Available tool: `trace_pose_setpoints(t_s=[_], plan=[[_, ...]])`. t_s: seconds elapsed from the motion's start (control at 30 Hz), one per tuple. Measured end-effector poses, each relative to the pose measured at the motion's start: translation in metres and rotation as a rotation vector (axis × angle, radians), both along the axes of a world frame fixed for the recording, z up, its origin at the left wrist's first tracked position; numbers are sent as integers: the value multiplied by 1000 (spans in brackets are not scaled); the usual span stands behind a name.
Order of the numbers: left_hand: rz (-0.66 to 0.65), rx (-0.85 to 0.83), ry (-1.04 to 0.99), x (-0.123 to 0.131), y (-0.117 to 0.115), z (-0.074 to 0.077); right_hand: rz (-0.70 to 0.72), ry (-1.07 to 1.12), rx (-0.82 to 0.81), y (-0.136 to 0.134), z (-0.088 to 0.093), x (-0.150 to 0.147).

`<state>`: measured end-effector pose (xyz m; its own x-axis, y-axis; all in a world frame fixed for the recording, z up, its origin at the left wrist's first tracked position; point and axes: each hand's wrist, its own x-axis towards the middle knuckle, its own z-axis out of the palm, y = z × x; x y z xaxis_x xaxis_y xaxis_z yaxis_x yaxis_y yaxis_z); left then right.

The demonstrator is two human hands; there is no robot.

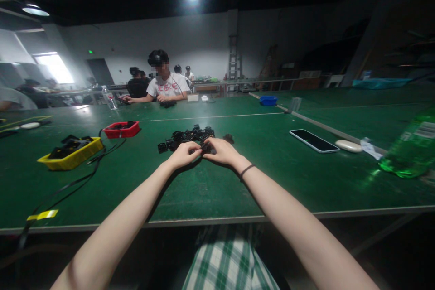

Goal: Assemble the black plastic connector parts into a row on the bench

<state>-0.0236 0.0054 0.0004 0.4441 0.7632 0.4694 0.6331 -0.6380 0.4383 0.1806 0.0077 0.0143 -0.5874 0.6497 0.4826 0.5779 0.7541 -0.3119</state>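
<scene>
On the green table, a pile of small black plastic parts [192, 135] lies at the middle, just beyond my hands. My left hand [184, 155] comes in from the left with its fingers curled at the near edge of the pile. Close beside it, my right hand [220, 150] has its thumb and fingers bent together. Both sets of fingertips almost meet around a small dark piece [205, 147], mostly covered by the fingers, so its exact kind is hidden. A few more black parts [229, 138] sit just past my right hand.
At left stand a yellow bin [73, 156] and a red bin [122, 131] holding black parts, with black cables [97, 163] beside them. A phone [313, 141], a pale oval object [348, 146] and a green bottle [411, 145] lie right. A person [166, 84] sits opposite.
</scene>
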Motion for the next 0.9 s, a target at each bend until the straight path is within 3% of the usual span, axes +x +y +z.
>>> trace_pose_setpoints(t_s=[0.53, 0.9], plan=[[108, -1, -30, 0, 4, -2, -15, -13, 49, 4, -5, 0], [155, -6, -8, 0, 4, -1, 52, 26, 65, 5, -4, -1]])
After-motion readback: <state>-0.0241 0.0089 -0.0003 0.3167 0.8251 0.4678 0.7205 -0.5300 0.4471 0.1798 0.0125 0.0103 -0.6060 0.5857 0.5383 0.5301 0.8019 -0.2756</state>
